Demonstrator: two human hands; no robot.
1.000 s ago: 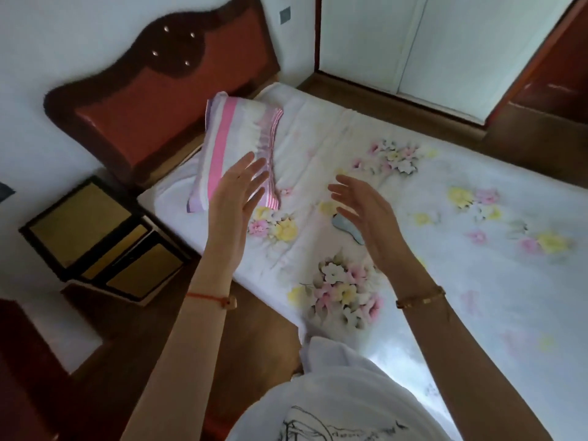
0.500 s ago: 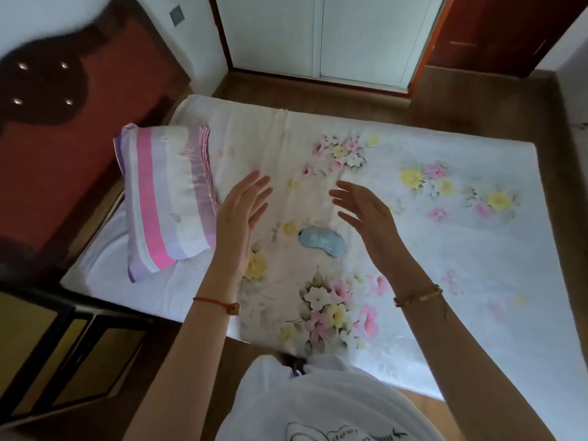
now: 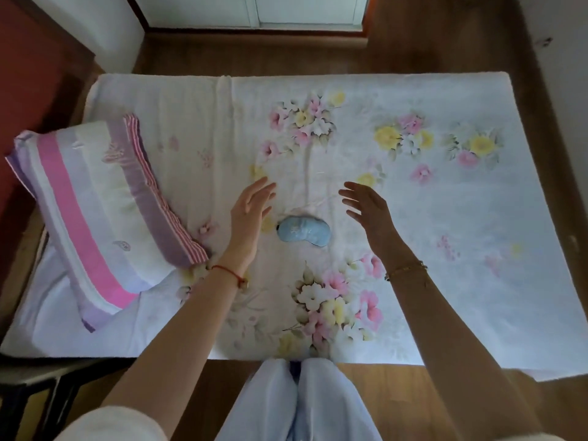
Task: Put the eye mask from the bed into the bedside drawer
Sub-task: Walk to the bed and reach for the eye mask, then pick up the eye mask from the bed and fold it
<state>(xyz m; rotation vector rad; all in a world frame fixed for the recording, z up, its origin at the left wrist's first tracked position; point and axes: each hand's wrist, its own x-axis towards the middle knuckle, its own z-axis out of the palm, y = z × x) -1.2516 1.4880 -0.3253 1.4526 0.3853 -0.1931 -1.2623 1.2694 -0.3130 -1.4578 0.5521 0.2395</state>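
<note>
One eye mask [image 3: 303,231], pale blue and soft-looking, lies flat on the bed [image 3: 525,218], nearer the near edge than the far one and somewhat toward the pillow end. It sits between our two hands and touches neither.

Our left hand [image 3: 248,214] hovers just beside the mask's left end, fingers spread and holding nothing. Our right hand [image 3: 369,211] hangs a little farther off on the other side, also spread wide and empty. A striped pillow [image 3: 95,218] rests toward the left edge of the bed, well apart from the mask.

We judge the step in hand to be the pick-up. One hand is enough: the left is closest, so we would lower it and pinch the mask across its middle, thumb under one long edge. Since the mask looks limp, we should close on the padded body, not on a strap, which we cannot make out from here. We should also lift cleanly so the floral sheet does not bunch up with it.

The bedside drawer is not clearly in view; only a dark frame [image 3: 38,386] shows beyond the near-left corner of the bed, so we would need to turn that way afterwards.
</note>
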